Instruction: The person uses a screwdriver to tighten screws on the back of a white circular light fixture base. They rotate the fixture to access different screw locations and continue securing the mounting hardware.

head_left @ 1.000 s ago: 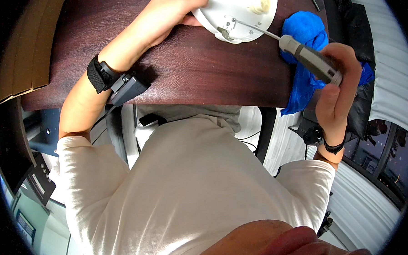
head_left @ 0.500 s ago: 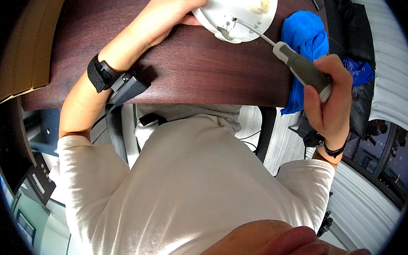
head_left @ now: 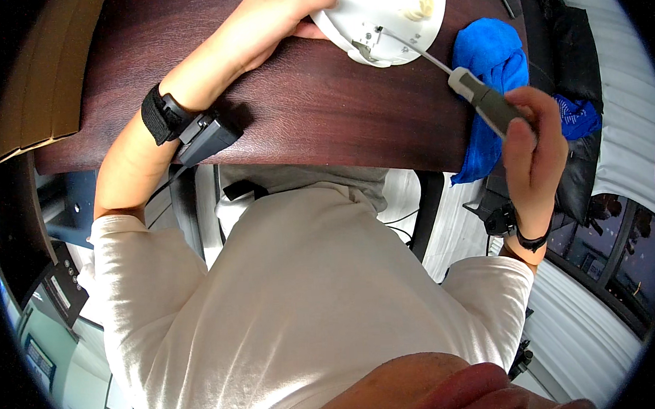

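A round white plastic housing (head_left: pixel 348 17) lies at the top of the view, cut off by the upper edge, with small fittings and a cream-coloured round part (head_left: pixel 415 5) on its face. My left hand (head_left: pixel 290 12) grips its left rim, thumb on top and fingers partly hidden beneath. In my right hand (head_left: pixel 536 133) is a screwdriver (head_left: pixel 484 99) with a grey-and-white handle, thumb and fingers closed round the handle's end. Its thin shaft slants up and left, and the tip meets the housing's face near the small metal fittings.
The housing is on a dark red-brown table (head_left: pixel 338 123). A crumpled blue cloth (head_left: pixel 489 51) hangs over the table's right edge, close to the screwdriver. Cardboard (head_left: pixel 44 78) stands at the far left. A black seat with another blue patterned cloth (head_left: pixel 578 115) is at the right.
My right hand has shifted its grip on the screwdriver, and the handle has moved slightly right and down. My left hand and the housing have barely moved.
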`<state>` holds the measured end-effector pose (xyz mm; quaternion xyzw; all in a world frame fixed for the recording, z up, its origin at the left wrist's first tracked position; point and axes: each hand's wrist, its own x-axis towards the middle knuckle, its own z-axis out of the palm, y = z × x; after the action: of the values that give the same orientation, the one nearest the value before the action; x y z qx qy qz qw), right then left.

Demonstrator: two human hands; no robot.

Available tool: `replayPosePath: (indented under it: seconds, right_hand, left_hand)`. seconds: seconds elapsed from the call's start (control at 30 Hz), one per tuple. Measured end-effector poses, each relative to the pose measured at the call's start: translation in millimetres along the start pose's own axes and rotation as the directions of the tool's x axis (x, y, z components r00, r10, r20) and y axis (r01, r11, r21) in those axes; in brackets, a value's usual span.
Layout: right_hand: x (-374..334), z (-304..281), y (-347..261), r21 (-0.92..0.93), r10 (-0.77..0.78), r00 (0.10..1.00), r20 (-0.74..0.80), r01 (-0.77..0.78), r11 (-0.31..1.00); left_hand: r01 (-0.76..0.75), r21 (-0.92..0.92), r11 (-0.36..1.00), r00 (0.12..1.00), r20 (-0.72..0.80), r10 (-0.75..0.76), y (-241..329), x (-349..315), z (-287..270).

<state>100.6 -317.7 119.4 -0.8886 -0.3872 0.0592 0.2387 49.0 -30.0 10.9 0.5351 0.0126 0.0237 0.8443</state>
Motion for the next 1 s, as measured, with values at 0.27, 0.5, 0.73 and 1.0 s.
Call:
replayPosePath:
  seconds: [0.27, 0.5, 0.73, 1.0]
  right_hand:
    - [6, 1, -3, -0.09, -0.242, 0.968, 0.07, 0.248, 0.965]
    - [15, 6, 0, -0.118, -0.208, 0.954, 0.216, 0.237, 0.964]
    - [22, 21, 17, 0.07, -0.35, 0.915, 0.203, 0.343, 0.937]
    - [-1, 61, 26, 0.91, 0.093, 0.984, 0.153, -0.177, 0.376]
  left_hand:
    - [-0.038, -0.032, 0.999, 0.999, -0.019, 0.038, 2, 0, 3]
    - [0.02, -0.005, 1.0, 0.999, 0.028, -0.02, 3, 0, 4]
    - [0.057, -0.062, 0.996, 0.998, 0.014, -0.057, 0, 1, 1]
    - [0.051, -0.097, 0.994, 0.999, -0.006, -0.052, 2, 1, 5]
